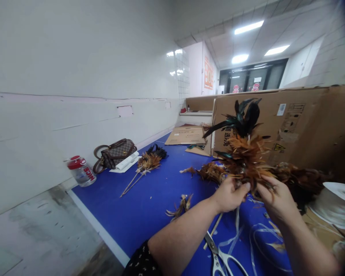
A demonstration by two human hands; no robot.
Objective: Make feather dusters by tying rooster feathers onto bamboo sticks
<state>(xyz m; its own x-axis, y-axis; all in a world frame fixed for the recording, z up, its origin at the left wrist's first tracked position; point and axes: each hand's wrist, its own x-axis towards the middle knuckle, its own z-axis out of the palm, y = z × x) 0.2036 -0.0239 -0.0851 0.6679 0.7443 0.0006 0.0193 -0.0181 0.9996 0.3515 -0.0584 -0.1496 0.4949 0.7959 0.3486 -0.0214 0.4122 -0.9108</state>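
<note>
My left hand (230, 194) is closed round the base of a feather bundle (244, 153). This bundle has orange-brown feathers below and long, glossy dark feathers on top. On its other side, the fingers of my right hand (278, 197) pinch the lower feathers. A thin stick (217, 230) shows below my left hand, and a clear ribbon (237, 220) hangs beneath the bundle. Scissors (217, 253) with metal handles lie between my forearms. Loose brown feathers (212, 172) are behind my left hand, and a darker feather pile (299, 180) is beyond my right.
Two finished-looking feather sticks (148, 161) lie on the blue table (112, 207). Farther left are a patterned handbag (119, 151), papers (126, 163) and a red-lidded jar (82, 172). A white spool (335, 207) stands at right. A large cardboard box (304, 126) walls off the back.
</note>
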